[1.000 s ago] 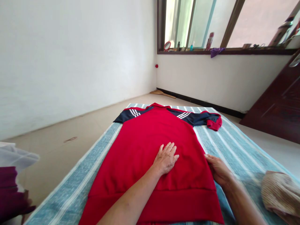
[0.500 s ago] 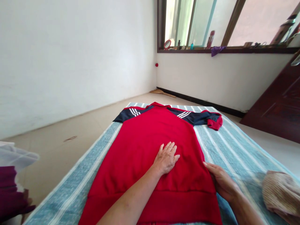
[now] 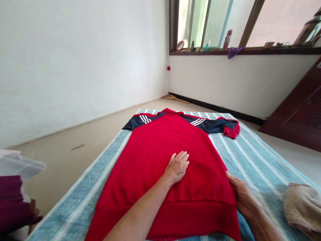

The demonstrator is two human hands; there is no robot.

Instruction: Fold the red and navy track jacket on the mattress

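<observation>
A red shirt (image 3: pixel 160 147) with navy shoulders and white stripes lies spread flat on a blue-and-white striped mat (image 3: pixel 253 157). My left hand (image 3: pixel 177 166) rests palm down on the middle of the shirt, fingers stretched out and together. My right hand (image 3: pixel 244 195) lies at the shirt's right side edge near the hem, fingers extended along the fabric; whether the thumb pinches the edge is hidden. The shirt's right sleeve (image 3: pixel 230 129) is partly folded over on the mat.
A beige knitted cloth (image 3: pixel 302 207) lies at the mat's right edge. Dark red fabric and a white bag (image 3: pixel 15 187) sit at the left on the tan floor. A window sill (image 3: pixel 240 51) with bottles runs along the far wall; a brown door (image 3: pixel 298 113) leans right.
My right hand has slid a little down and outward along the shirt's right edge. My left hand has stayed in place on the shirt.
</observation>
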